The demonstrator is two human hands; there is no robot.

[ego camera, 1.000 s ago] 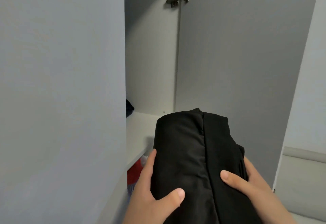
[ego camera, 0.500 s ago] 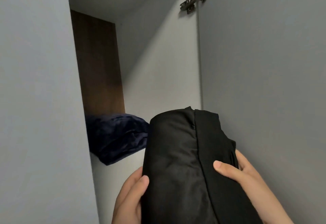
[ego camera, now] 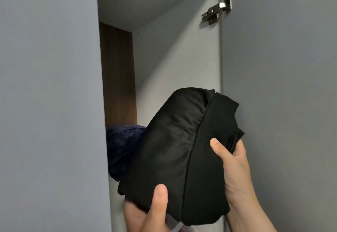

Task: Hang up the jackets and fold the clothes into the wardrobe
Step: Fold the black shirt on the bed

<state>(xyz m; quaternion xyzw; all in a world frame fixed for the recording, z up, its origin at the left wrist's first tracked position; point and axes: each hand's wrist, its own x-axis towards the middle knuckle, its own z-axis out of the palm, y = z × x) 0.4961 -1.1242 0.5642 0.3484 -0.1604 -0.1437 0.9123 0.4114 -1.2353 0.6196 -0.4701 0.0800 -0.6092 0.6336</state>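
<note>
**Black bundle held up at the wardrobe opening, both hands gripping**

Left door [ego camera: 51, 104] fills the left side. Just past its edge a dark blue garment [ego camera: 124, 147] lies inside the wardrobe [ego camera: 175, 58], low in the opening; the shelf under it is hidden.

Left hand [ego camera: 145, 215] grips the near left corner of the bundle [ego camera: 182, 149], thumb pressed on top and palm underneath. The bundle is in the air, not set down. Its far end tilts up toward the opening and overlaps the blue garment in view; touching or not, cannot tell.

Right hand [ego camera: 237, 173] grips the right edge, thumb on top beside the seam and fingers wrapped behind. So the bundle sits between the two grips, with most of its bulk ahead of them.

Hinge [ego camera: 217, 7] is at the top right of the opening, with the right door [ego camera: 282, 85] beyond.

Handling, as a judgement:
- Soft, smooth-looking cloth, likely light and not fragile.
- No stiffness, so the layers could slide or fall open.
- Best held from below with thumbs clamping the folds, as here.
- The unsupported far end may droop when pushed in.
</note>
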